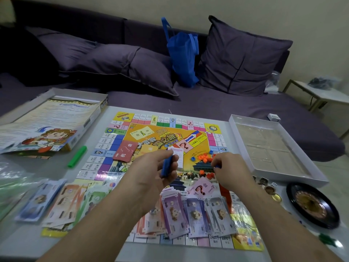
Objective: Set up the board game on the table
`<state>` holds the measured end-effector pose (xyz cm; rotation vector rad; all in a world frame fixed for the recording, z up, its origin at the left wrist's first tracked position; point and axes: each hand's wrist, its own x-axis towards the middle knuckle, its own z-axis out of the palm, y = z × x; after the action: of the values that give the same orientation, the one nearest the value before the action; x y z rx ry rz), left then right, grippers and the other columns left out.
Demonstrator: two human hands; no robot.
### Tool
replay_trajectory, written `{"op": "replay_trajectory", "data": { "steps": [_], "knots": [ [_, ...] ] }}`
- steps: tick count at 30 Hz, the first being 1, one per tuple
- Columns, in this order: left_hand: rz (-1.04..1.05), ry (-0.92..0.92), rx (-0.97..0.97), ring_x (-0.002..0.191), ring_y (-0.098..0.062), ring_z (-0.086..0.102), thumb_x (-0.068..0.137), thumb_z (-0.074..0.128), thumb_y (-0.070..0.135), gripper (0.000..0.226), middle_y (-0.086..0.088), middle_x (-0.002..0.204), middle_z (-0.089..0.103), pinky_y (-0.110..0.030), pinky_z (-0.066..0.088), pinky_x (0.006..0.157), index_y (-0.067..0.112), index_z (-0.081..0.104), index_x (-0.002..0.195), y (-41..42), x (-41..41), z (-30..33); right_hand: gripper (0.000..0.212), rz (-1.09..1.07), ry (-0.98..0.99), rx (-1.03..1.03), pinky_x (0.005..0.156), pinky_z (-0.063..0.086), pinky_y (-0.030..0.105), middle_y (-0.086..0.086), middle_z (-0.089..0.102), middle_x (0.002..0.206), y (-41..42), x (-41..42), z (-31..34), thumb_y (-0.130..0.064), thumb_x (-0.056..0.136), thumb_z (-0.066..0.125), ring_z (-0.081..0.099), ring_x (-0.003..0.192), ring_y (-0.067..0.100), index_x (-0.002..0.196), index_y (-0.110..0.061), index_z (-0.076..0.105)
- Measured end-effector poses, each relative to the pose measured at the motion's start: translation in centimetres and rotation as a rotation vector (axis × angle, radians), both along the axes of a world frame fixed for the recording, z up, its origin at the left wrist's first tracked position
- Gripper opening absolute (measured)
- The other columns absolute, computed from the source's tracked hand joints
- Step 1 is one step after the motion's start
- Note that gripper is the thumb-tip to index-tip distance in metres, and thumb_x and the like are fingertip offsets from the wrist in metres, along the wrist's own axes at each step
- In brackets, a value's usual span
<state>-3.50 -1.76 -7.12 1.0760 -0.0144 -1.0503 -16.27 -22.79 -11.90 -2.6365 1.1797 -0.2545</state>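
Head view, left to right: the box lid (56, 118) with its rule sheet lies at the worktop's (28, 241) far left, a green holder (77, 156) beside it, banknote stacks (56, 203) nearer. On the game board (170, 148), mid-worktop, the left hand (151, 173) grips a blue holder (167, 166); the right hand (229, 170) pinches a small blue piece (217, 166) beside the loose orange houses (204, 157). Further right sit the box tray (272, 148) and roulette wheel (311, 205). Likely risk: a forearm sweeping low would scatter the houses or the notes beneath.

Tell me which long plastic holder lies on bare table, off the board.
The green holder, left of the board. The blue one is gripped in the left hand.
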Motion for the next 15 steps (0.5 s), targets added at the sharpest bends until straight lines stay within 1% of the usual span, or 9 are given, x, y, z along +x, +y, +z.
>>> {"op": "replay_trajectory", "data": {
  "steps": [1,3,4,5,7,9,12,15],
  "knots": [
    [-0.001,-0.012,0.003,0.065,-0.016,0.065,0.096,0.070,0.014,0.022,-0.008,0.080,0.072,-0.029,0.058,0.061,-0.005,0.071,0.109,0.0,0.0,0.0,0.025,-0.009,-0.049,0.007,0.075,0.054,0.025,-0.002,0.072,0.105,0.1,0.0,0.4,-0.004,0.094,0.068,0.065,0.098,0.017,0.097,-0.026,0.078],
    [-0.001,-0.050,0.007,0.067,-0.016,0.067,0.095,0.072,0.013,0.020,-0.008,0.082,0.074,-0.027,0.059,0.061,-0.005,0.073,0.106,-0.1,0.0,-0.1,0.022,-0.025,-0.233,0.096,0.069,0.048,0.017,-0.007,0.073,0.098,0.7,0.1,1.8,-0.006,0.096,0.070,0.067,0.090,0.011,0.094,-0.025,0.080],
    [-0.002,-0.074,0.006,0.069,-0.016,0.067,0.095,0.073,0.012,0.019,-0.009,0.085,0.076,-0.027,0.059,0.062,-0.004,0.075,0.104,-0.1,0.0,-0.1,0.021,-0.016,-0.352,0.178,0.068,0.050,0.016,-0.008,0.075,0.094,1.2,0.0,2.7,-0.005,0.096,0.071,0.070,0.087,0.009,0.092,-0.024,0.081],
    [-0.007,-0.097,0.001,0.071,-0.016,0.067,0.094,0.074,0.012,0.017,-0.011,0.089,0.077,-0.027,0.059,0.063,-0.003,0.077,0.102,0.0,0.0,-0.2,0.021,0.012,-0.468,0.267,0.070,0.055,0.017,-0.008,0.077,0.089,1.9,0.0,3.6,-0.004,0.095,0.073,0.072,0.084,0.008,0.090,-0.023,0.081],
    [-0.044,-0.137,-0.016,0.074,-0.016,0.067,0.093,0.073,0.010,0.016,-0.013,0.096,0.078,-0.026,0.059,0.065,-0.001,0.080,0.102,0.1,-0.1,-0.1,0.022,0.108,-0.663,0.421,0.072,0.061,0.023,-0.003,0.079,0.084,3.6,-0.2,5.5,0.002,0.091,0.075,0.076,0.082,0.012,0.089,-0.019,0.082],
    [-0.093,-0.165,-0.029,0.072,-0.013,0.066,0.092,0.073,0.009,0.017,-0.013,0.098,0.079,-0.023,0.058,0.064,-0.001,0.080,0.104,0.2,-0.4,0.0,0.021,0.209,-0.797,0.531,0.071,0.061,0.024,0.003,0.080,0.084,5.3,-0.4,6.9,0.009,0.087,0.076,0.077,0.080,0.018,0.089,-0.012,0.081],
    [-0.133,-0.166,-0.051,0.069,-0.012,0.065,0.094,0.070,0.008,0.019,-0.013,0.097,0.078,-0.020,0.058,0.063,-0.002,0.080,0.106,0.1,-0.9,0.0,0.024,0.298,-0.870,0.604,0.071,0.061,0.025,0.007,0.080,0.085,6.7,-0.3,7.7,0.013,0.084,0.076,0.077,0.080,0.023,0.089,-0.010,0.081],
    [-0.141,-0.141,-0.094,0.069,-0.012,0.066,0.097,0.064,0.005,0.021,-0.015,0.095,0.077,-0.020,0.059,0.063,-0.005,0.077,0.110,0.0,-1.2,0.2,0.026,0.324,-0.848,0.592,0.075,0.064,0.033,0.006,0.080,0.088,7.0,-0.2,7.3,0.013,0.083,0.077,0.077,0.083,0.025,0.090,-0.012,0.081]
  ]
}}
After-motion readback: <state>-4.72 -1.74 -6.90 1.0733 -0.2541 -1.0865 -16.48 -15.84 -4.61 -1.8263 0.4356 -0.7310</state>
